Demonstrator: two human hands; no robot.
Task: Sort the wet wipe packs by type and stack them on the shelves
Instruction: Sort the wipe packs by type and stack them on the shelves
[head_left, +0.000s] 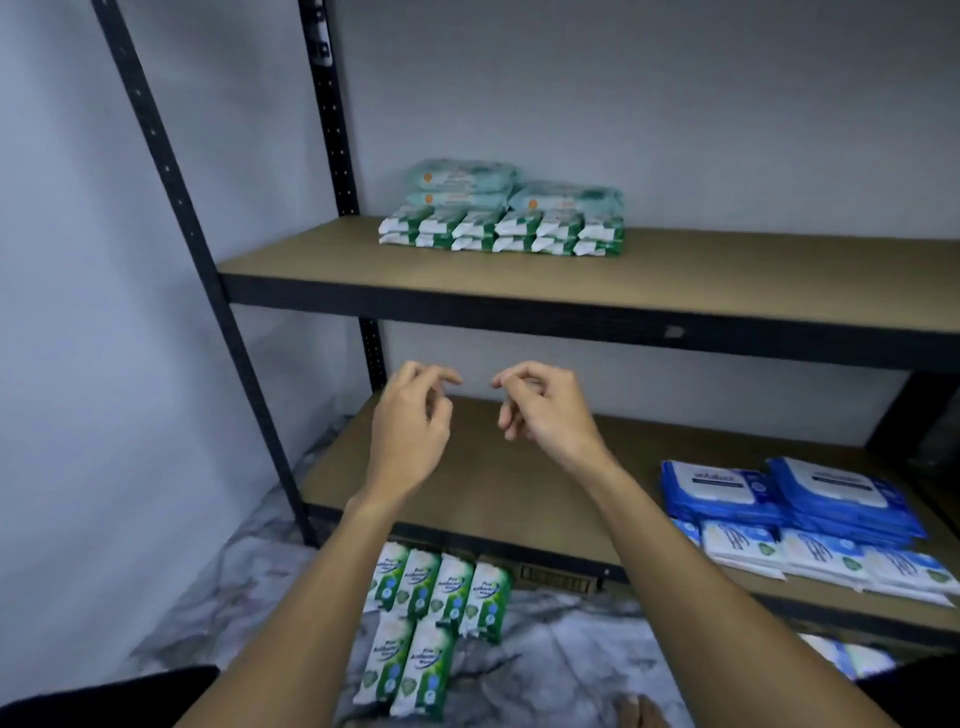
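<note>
Both my hands hang in the air in front of the lower shelf (498, 499), holding nothing. My left hand (410, 415) and my right hand (540, 405) have loosely curled fingers, fingertips facing each other. Several green-and-white wipe packs (426, 618) lie on the floor below my forearms. On the upper shelf (311, 265) a row of small green-and-white packs (501, 234) is stacked two high, with pale mint packs (511, 189) on top. Blue packs (789, 493) and light-blue-and-white packs (831, 558) sit at the right of the lower shelf.
The shelving unit has black metal uprights (208, 270) and stands against a white wall. The floor (561, 660) is marbled grey. A few more light-blue packs (852, 660) lie under the lower shelf at the right.
</note>
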